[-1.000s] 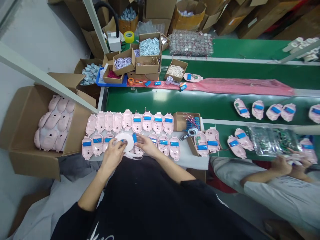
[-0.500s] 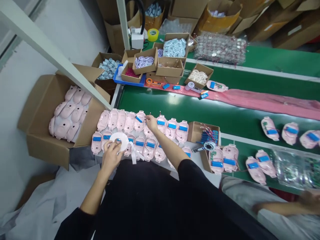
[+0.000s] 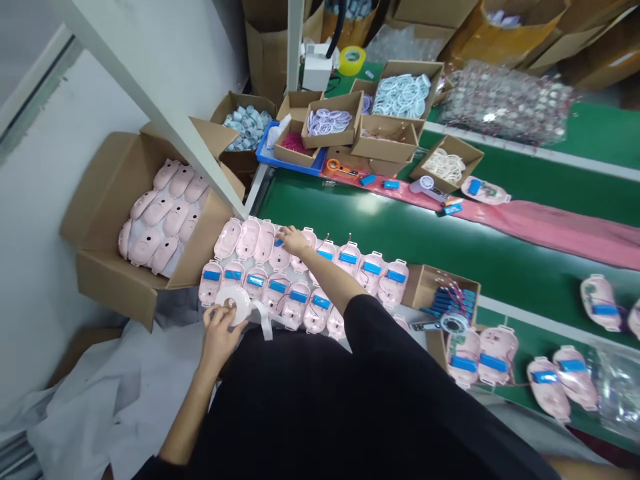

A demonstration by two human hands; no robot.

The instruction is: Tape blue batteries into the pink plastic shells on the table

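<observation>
At the near left edge of the green counter [image 3: 310,200], two rows of pink shells [image 3: 227,237] lie open side up, and the person in black sleeves [image 3: 385,347] leans right over them. The left hand [image 3: 220,333] has its grip closed on a roll of white tape [image 3: 243,303], held over the front row, a loose tail [image 3: 263,323] hanging off to the right. The right hand [image 3: 296,241] is stretched across to the back row, fingertips on a small blue cell [image 3: 279,243] at the fourth shell from the left; from here I can't tell whether that grip is pinching the cell or only pressing it. The three leftmost shells behind are bare inside, while the ones right of the forearm carry cells, as do those I can make out in front. Past the row's right end sits a box [image 3: 417,283] of wired cells, with a round-headed tool [image 3: 454,323] just beside it. Off to the left, a big carton [image 3: 205,257] holds pink covers [image 3: 160,210]. Across the counter, near a blue tray [image 3: 295,165], stand small boxes with lilac rings [image 3: 330,121] and pale blue rings [image 3: 403,93]
</observation>
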